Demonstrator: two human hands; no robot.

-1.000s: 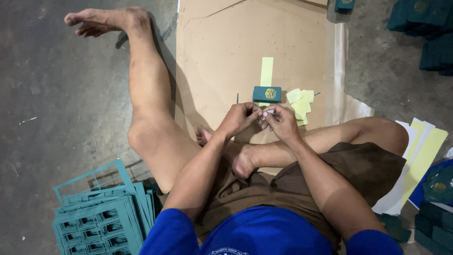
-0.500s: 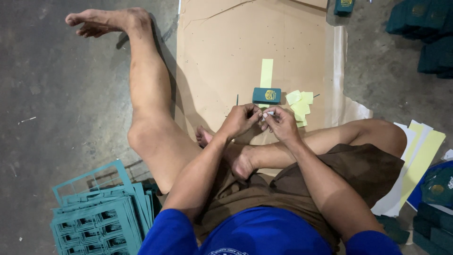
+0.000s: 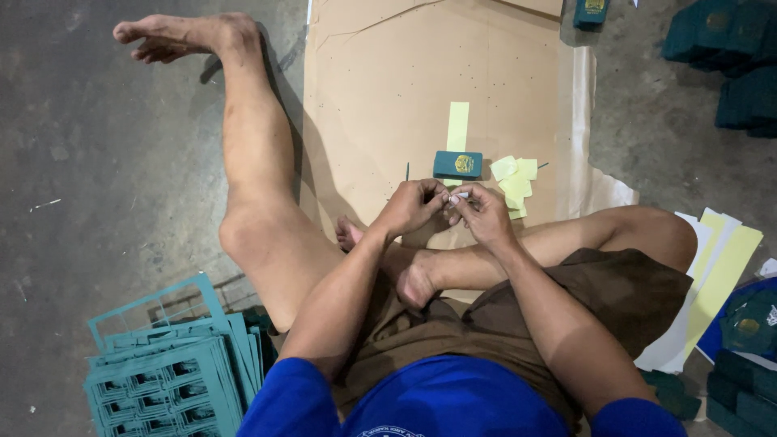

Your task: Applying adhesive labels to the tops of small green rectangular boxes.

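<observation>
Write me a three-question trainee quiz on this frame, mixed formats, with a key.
1. True or false: the small teal booklet lies on the brown cardboard sheet.
2. Where is the stack of teal cut-out frames? A) on the cardboard B) on the concrete floor by the person's left side C) in the lap
3. Fill in: the left hand and right hand meet over a small ___ item, too tiny to identify.

Key: 1 true; 2 B; 3 pale

Loose yellow paper pieces lie beside the booklet.

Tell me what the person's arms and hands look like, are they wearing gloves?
No gloves. The left hand and right hand are bare, with no rings or watch showing. Both forearms are bare too; short blue sleeves cover only the upper arms.
</observation>
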